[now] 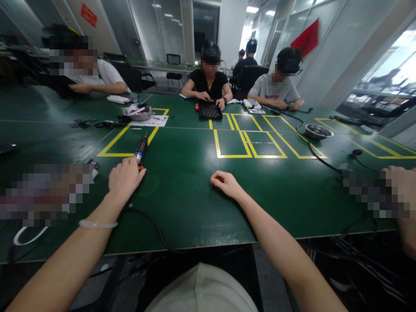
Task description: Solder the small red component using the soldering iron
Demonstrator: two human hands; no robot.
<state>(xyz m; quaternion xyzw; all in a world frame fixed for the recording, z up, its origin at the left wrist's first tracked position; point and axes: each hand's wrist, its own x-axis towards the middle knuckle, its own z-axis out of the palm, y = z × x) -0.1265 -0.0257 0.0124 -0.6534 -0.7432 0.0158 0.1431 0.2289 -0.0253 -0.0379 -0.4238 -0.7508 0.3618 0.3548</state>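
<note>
My left hand [125, 177] is closed round the rear end of a black electric screwdriver [141, 150] that lies on the green table [182, 182] and points away from me. Its black cable [146, 216] runs back from my left hand toward the table's near edge. My right hand [225, 182] rests on the bare green surface to the right, its fingers curled loosely inward with nothing in them. A pale bracelet [97, 224] circles my left wrist.
Yellow tape rectangles [247, 143] mark the table. A black tray [210, 111] sits in front of a person opposite. A bowl of parts [138, 112] and papers lie at the far left, a round metal dish [318, 131] with a cable at right. Other people sit around.
</note>
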